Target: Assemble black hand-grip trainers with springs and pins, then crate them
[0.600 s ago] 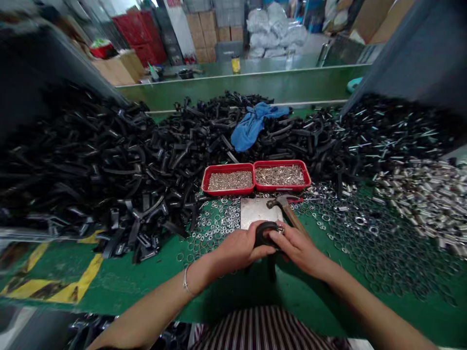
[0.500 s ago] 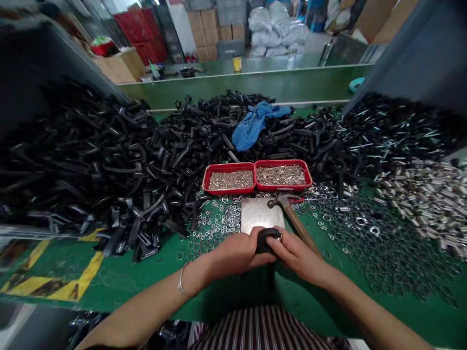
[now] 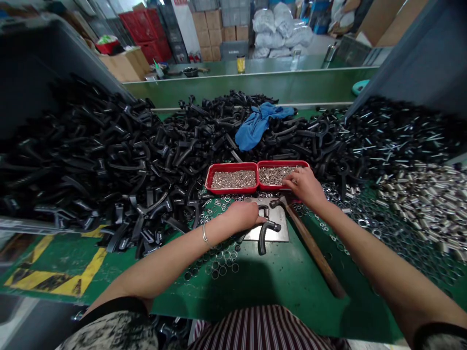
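My left hand (image 3: 245, 215) is closed on a black curved handle part (image 3: 263, 239), holding it down on a flat metal plate (image 3: 280, 234). A small coil spring (image 3: 266, 212) shows at the part, by my fingertips. My right hand (image 3: 304, 184) reaches into the right red tray (image 3: 283, 187), its fingers pinched together among small metal pins (image 3: 272, 174). Whether a pin is between them is too small to tell. A hammer (image 3: 310, 243) with a wooden handle lies between my arms, its head resting on the plate.
The left red tray (image 3: 232, 191) holds tiny metal pieces. Black parts (image 3: 120, 160) are heaped at left and back, under a blue cloth (image 3: 255, 125). Metal rings (image 3: 215, 267) lie scattered around the plate; metal sleeves (image 3: 426, 194) are piled at right.
My hands have come apart. The left has set the black part down on the plate; the right has moved forward and right into the tray. More of the hammer shows.
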The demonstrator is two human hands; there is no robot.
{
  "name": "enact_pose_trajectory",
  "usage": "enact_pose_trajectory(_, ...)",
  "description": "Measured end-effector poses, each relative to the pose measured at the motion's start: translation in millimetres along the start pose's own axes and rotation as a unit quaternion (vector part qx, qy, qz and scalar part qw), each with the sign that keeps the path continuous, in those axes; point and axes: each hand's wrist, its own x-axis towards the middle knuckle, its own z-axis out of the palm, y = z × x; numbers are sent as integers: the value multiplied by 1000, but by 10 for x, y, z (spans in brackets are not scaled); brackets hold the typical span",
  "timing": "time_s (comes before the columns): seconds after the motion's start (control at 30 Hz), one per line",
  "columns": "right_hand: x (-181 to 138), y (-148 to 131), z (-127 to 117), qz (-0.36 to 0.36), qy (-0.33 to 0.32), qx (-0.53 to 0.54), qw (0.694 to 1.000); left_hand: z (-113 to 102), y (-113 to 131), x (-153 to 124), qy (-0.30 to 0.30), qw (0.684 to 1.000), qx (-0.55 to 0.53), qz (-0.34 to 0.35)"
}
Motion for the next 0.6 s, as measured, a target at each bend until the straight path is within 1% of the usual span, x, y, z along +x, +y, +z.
enact_pose_trajectory(0.07, 165, 122, 42, -5, -25, -42, 999, -197, -4, 159, 19, 999, 13, 36)
enact_pose_trajectory(0.13, 305, 147, 111, -9, -48, -69, 996, -389, -6, 424, 67, 995, 39, 58)
enact_pose_trajectory(0.2, 420, 110, 189, -11, -62, -81, 995, -513, 4, 753, 125, 985, 91, 80)
enact_pose_trajectory(0.27, 502, 62, 258, -12, -67, -81, 994, -538, 26, 1063, 147, 973, 145, 103)
enact_pose_trajectory(0.33, 539, 38, 309, -12, -65, -77, 995, -488, 48, 1280, 137, 968, 172, 117)
enact_pose_trajectory(0.4, 535, 44, 340, -14, -61, -72, 995, -409, 58, 1374, 128, 969, 171, 122)
enact_pose_trajectory(0.47, 505, 67, 362, -13, -53, -67, 996, -337, 49, 1366, 134, 970, 163, 121)
enact_pose_trajectory(0.53, 473, 93, 387, -8, -25, -43, 999, -284, 26, 1313, 158, 970, 143, 119)
enact_pose_trajectory(0.6, 455, 115, 421, 1, 10, -10, 1000, -247, 4, 1269, 191, 970, 100, 111)
